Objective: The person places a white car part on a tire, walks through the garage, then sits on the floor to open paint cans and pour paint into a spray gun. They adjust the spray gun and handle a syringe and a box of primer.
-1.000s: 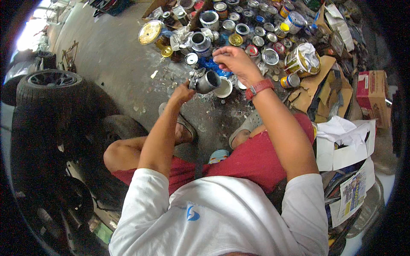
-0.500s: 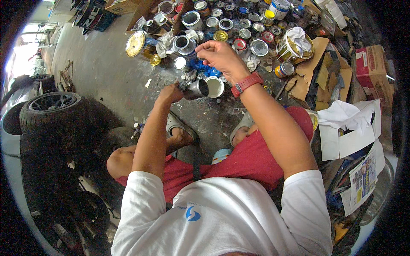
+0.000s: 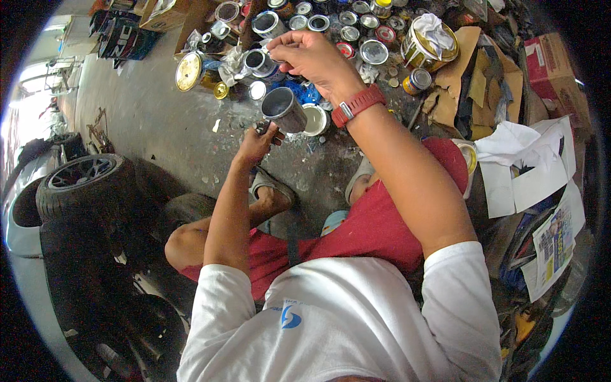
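Observation:
My left hand (image 3: 261, 143) grips a dark metal fitting on a grey cylindrical cup (image 3: 283, 109), whose opening faces up. The cup hangs over the floor just left of a white-rimmed open can (image 3: 316, 121). My right hand (image 3: 312, 60), with a red watch on its wrist, is raised above and to the right of the cup, fingers curled and pinched; whatever they hold, if anything, I cannot make out. Below it lies crumpled blue material (image 3: 311, 94), and behind its fingers stands an open dark-mouthed can (image 3: 254, 60).
Many paint cans (image 3: 374, 52) crowd the far floor. Torn cardboard (image 3: 455, 108) and a white box (image 3: 515, 194) of paper lie at my right. A wheel (image 3: 83, 181) and dark parts are at my left. My legs and sandals are beneath my arms.
My right hand has moved up and leftward in the picture. The cup in my left hand has swung from a sideways tilt to a more upright position.

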The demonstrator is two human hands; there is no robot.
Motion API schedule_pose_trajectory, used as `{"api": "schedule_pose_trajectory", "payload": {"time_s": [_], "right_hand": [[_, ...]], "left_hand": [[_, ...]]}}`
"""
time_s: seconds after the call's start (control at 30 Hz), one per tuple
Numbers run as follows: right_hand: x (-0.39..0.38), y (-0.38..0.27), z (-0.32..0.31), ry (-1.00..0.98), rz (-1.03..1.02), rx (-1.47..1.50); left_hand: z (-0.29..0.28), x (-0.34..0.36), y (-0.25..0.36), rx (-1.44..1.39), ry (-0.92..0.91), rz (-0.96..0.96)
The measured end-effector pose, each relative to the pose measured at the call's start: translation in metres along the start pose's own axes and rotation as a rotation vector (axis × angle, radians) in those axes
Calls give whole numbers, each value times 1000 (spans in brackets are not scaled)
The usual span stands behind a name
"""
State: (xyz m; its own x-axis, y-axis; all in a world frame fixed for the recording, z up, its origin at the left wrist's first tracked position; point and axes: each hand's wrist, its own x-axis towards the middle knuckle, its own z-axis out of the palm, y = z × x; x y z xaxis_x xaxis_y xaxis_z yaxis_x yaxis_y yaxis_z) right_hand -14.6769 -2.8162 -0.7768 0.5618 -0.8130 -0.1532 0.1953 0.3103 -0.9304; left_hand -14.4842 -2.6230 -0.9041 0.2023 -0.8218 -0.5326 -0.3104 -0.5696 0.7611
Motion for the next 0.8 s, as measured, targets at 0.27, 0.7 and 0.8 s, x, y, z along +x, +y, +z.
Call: {"api": "schedule_pose_trajectory", "payload": {"time_s": [0.27, 0.7, 0.8], "right_hand": [[-4, -6, -3, -2, -69, -66], [3, 4, -2, 49, -151, -223], [2, 5, -1, 39, -151, -185]], "left_hand": [[28, -1, -16, -265, 143, -114], [43, -17, -42, -269, 185, -77], [43, -21, -44, -269, 200, -85]]}}
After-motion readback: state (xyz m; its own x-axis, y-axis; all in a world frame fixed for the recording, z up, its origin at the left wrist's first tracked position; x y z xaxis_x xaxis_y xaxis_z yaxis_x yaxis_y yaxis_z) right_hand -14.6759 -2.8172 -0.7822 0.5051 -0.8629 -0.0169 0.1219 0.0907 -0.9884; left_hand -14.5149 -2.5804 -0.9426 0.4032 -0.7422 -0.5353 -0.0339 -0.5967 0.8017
